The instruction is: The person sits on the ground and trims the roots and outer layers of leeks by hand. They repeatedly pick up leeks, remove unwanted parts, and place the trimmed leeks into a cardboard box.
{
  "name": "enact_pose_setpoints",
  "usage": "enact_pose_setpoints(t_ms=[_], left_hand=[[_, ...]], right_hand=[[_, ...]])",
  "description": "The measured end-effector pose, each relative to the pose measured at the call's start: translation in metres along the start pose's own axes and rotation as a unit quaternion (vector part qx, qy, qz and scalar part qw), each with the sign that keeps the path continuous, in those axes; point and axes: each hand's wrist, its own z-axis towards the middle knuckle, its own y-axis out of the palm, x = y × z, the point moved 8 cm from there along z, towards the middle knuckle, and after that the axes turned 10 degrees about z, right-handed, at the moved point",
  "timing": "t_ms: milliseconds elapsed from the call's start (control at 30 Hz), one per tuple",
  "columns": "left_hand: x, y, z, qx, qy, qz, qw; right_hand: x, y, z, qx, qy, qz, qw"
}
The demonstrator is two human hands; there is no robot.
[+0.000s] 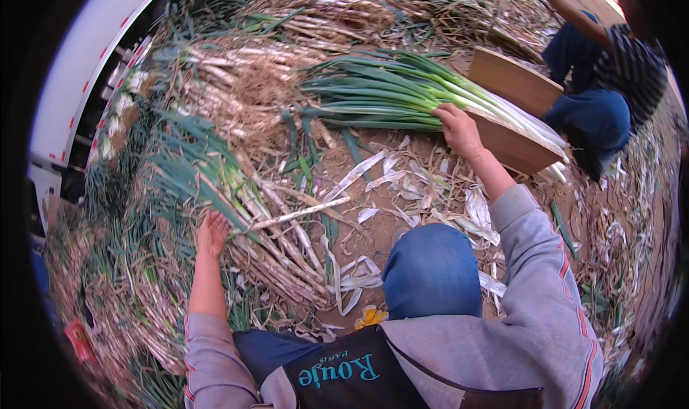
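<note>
My right hand [456, 126] rests at the near edge of a pile of cleaned green onions [398, 89], beside a wooden board [517, 145]; whether its fingers grip a stalk is hard to tell. The pile's white ends lie between this board and a second upright wooden board [511, 80]. At the left, my left hand [213, 231] is against the leaves of a loose bundle of uncleaned green onions [274, 237], palm partly turned up and fingers extended. One pale stalk [301, 214] lies across that bundle.
Uncleaned onions [237, 80] with dry roots cover the ground ahead and at left. Peeled skins [387, 177] litter the soil before my knee [433, 269]. Another person [608, 80] sits at the upper right beyond the boards. A white vehicle [81, 59] stands at the upper left.
</note>
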Motion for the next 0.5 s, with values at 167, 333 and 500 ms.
enact_pose_setpoints(t_ms=[167,333,500], left_hand=[[0.005,-0.063,0.003,0.068,0.039,0.051,0.996],[-0.015,-0.115,0.007,0.124,0.032,0.085,0.988],[-0.096,-0.15,0.022,0.078,-0.125,0.111,0.983]], right_hand=[[-0.086,0.104,0.054,-0.195,-0.078,0.05,0.976],[-0.143,0.256,0.065,-0.475,-0.181,-0.07,0.859],[-0.201,0.411,0.012,-0.576,-0.083,0.013,0.813]])
